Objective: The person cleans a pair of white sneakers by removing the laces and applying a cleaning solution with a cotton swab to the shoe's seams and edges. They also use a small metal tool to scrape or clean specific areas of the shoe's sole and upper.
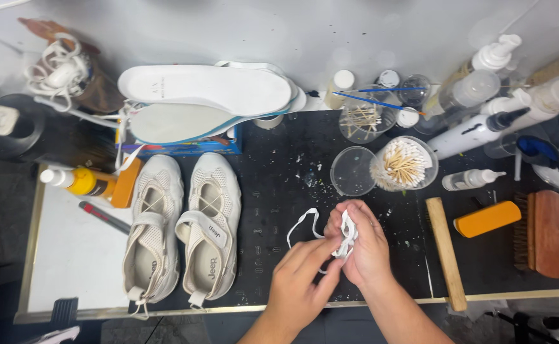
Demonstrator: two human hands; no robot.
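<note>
Two hands meet low over my black work mat point(279, 191): my right hand point(363, 245) is curled around a bunched white shoelace point(348, 234), and my left hand point(301, 277) pinches the same lace with its fingertips pressed against the right. One loop of the lace trails out to the left onto the mat. A pair of beige mesh shoes point(180, 226) lies well apart on the left, and a cup of cotton swabs point(405, 164) stands just beyond my hands.
</note>
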